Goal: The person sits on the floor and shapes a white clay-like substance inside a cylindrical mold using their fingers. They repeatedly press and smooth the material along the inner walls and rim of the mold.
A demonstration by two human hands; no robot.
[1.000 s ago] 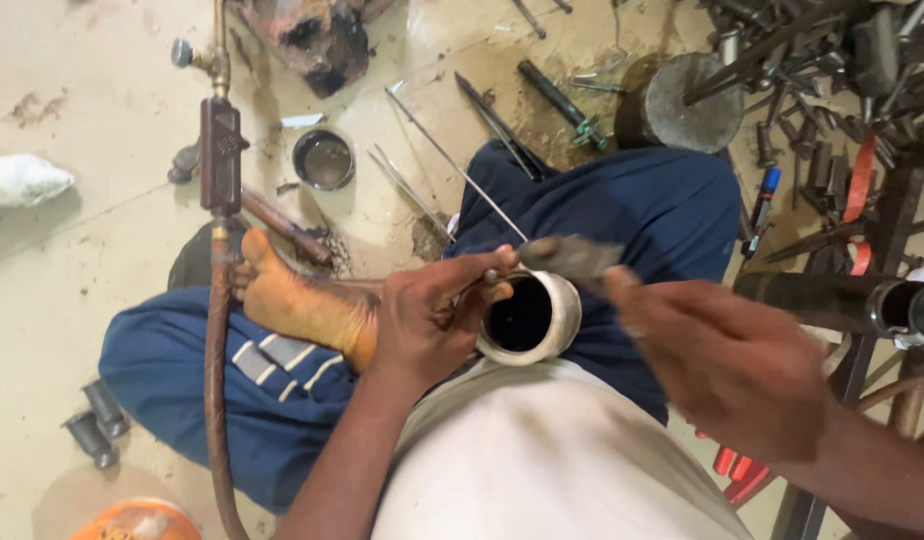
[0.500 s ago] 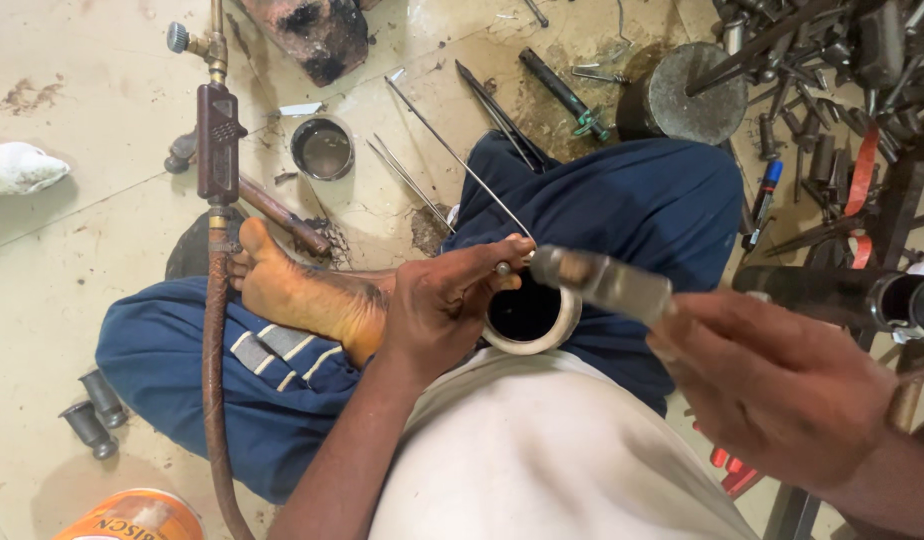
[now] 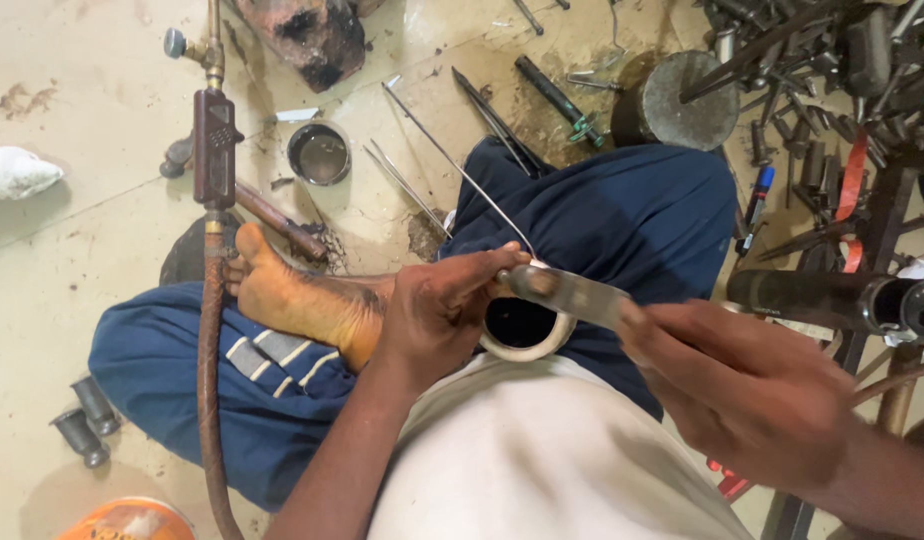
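Pale, stained floor (image 3: 102, 250) runs under us, and we sit on it cross-legged in blue trousers (image 3: 622, 210), one bare foot (image 3: 292, 295) tucked just left of our left hand (image 3: 437, 310). That hand's fingers are curled closed around a white ring (image 3: 527, 335) with a dark hollow, held in the lap; the thumb and fingertips also pinch the near end of a thin rod (image 3: 452, 165) that slants up and away to the left. Our right hand (image 3: 742, 390) is closed on the handle end of a flat file (image 3: 572, 292), whose tip lies on the ring's upper rim, touching the left fingertips.

Open room is scarce. Right of the right hand a heap of scrap metal (image 3: 832, 80) and a dark pipe (image 3: 822, 298) crowd close; the freest floor lies far left of the left fingers. A torch (image 3: 217, 145) with its hose (image 3: 210, 400) runs down beside the foot. Beyond the left fingers sit a small tin (image 3: 320, 153), a screwdriver (image 3: 557, 98) and a round metal block (image 3: 682, 100).

The ring's lower part is hidden behind our shirt (image 3: 522, 460), the file's handle is buried in the right palm, and the hose is cut off at the bottom edge. An orange lid (image 3: 132, 520) is only partly in view.
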